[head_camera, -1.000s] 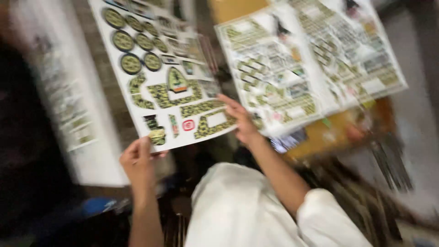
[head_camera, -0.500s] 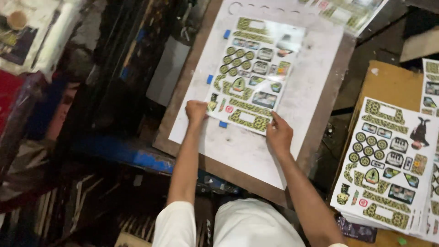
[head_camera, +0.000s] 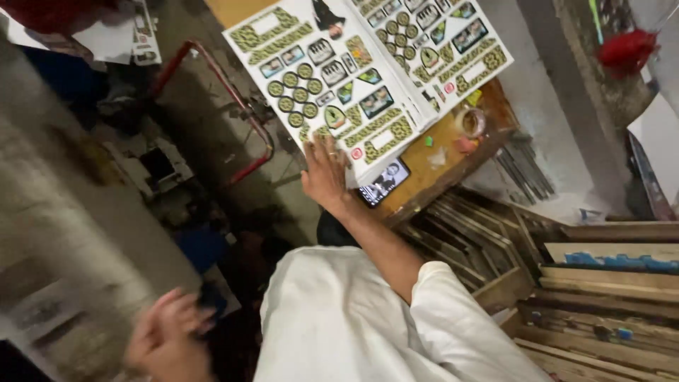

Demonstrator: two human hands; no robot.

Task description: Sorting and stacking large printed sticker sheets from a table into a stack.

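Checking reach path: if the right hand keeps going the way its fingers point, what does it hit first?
The right hand already rests its fingers on the near corner of the printed sticker sheet; going on, it would slide further up that sheet.

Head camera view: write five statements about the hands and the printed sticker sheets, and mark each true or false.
1. The right hand rests flat on the near corner of a printed sticker sheet. True.
2. The left hand also presses on that sheet. False: it is low in the view, blurred, well away from the sheets.
3. A phone with a lit screen lies on the wooden table beside the sheet's corner. True.
4. Only one sheet is on the table. False: a second sticker sheet lies next to the first.
5. The person wears dark sleeves. False: the shirt is white.
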